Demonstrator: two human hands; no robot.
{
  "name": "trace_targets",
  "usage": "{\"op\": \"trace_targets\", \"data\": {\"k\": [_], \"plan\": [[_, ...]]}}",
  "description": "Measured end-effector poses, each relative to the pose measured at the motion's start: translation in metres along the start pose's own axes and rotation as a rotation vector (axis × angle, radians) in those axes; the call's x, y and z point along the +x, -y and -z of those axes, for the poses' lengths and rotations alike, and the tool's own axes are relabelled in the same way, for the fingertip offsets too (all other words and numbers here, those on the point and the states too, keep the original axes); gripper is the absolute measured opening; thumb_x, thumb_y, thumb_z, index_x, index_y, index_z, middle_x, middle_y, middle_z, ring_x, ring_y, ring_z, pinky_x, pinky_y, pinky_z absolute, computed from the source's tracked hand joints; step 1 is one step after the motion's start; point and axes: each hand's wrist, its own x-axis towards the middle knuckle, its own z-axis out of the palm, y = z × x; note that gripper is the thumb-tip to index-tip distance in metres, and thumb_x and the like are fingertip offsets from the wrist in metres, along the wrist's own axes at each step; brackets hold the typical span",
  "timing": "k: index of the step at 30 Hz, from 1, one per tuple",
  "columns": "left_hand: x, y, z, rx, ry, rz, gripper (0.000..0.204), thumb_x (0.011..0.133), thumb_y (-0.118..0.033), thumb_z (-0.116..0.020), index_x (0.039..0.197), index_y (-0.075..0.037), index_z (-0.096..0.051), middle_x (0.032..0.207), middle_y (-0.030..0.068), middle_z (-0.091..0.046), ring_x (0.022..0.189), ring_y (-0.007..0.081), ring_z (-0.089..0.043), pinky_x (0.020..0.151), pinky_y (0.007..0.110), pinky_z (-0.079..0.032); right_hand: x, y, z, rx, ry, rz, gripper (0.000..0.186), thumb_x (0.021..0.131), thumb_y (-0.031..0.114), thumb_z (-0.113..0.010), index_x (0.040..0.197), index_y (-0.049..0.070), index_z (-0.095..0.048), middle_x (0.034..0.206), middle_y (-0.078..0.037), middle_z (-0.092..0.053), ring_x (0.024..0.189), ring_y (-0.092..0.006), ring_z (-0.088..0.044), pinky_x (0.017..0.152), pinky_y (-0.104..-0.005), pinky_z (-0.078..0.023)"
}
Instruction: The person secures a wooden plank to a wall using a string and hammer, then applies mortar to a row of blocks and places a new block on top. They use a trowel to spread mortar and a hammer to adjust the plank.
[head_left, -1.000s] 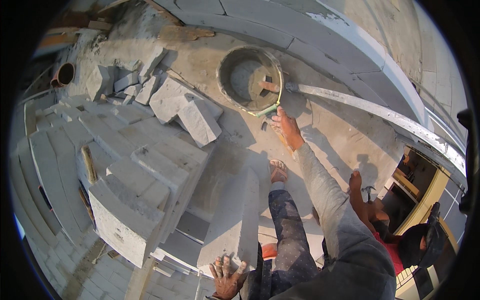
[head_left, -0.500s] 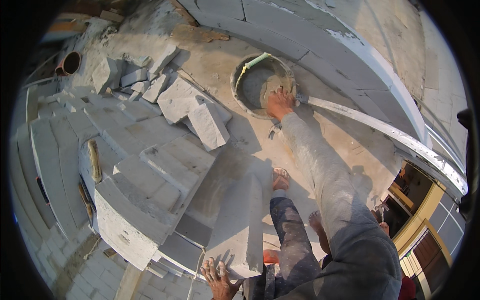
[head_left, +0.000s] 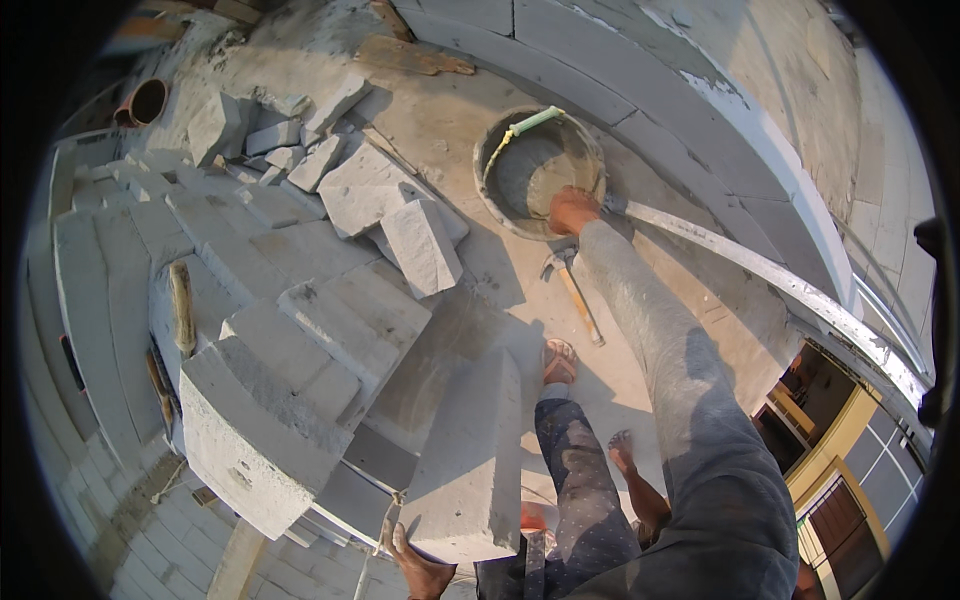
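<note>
My right hand [head_left: 575,210] is closed at the near rim of a round bucket [head_left: 487,192] of wet grey mortar [head_left: 525,170]. What its fingers grip is hidden; a round tan shape [head_left: 552,180] shows in the mortar beside them. Against the near end of a long pale block [head_left: 465,470], my left hand [head_left: 425,572] grips the lower left edge, fingers along its side. A claw hammer [head_left: 575,295] with an orange handle lies on the floor below the bucket.
Stacked pale blocks [head_left: 260,430] fill the left, with a brush-like tool [head_left: 182,308] on them. Broken block pieces [head_left: 420,245] lie beyond. A low block wall [head_left: 600,85] curves behind the bucket, and a long whitish pole [head_left: 740,255] slants right. Another person's foot [head_left: 622,450] is near my leg.
My right hand has turned and its fingers have curled into a closed grip at the bucket. My left hand has slid from the block's face to its lower edge. The hammer has come into fuller view.
</note>
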Motion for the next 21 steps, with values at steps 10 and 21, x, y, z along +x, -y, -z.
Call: {"op": "trace_targets", "data": {"k": [10,21], "plan": [[0.053,-0.034,0.031,0.021,-0.124,-0.062,0.13,0.054,-0.046,-0.097,0.152,-0.001,-0.023,0.142,0.0314,-0.038,0.132,0.0494,-0.044,0.107,0.057,-0.043,-0.09,-0.076,0.005,0.733,0.04,0.003,0.041,0.086,0.013,-0.065,0.123,-0.004,-0.062,0.095,-0.018,-0.071,0.076,-0.021,-0.067,0.062,-0.034,-0.05],[0.158,-0.102,0.062,-0.224,-0.041,-0.225,0.129,0.063,-0.035,-0.092,0.159,-0.004,-0.013,0.148,0.0308,-0.038,0.135,0.0494,-0.044,0.113,0.054,-0.041,-0.365,-0.094,0.033,1.118,-0.307,0.237,0.043,0.085,0.0,-0.06,0.128,-0.003,-0.053,0.098,-0.008,-0.062,0.083,-0.0147,-0.058,0.076,-0.0283,-0.049]]}}
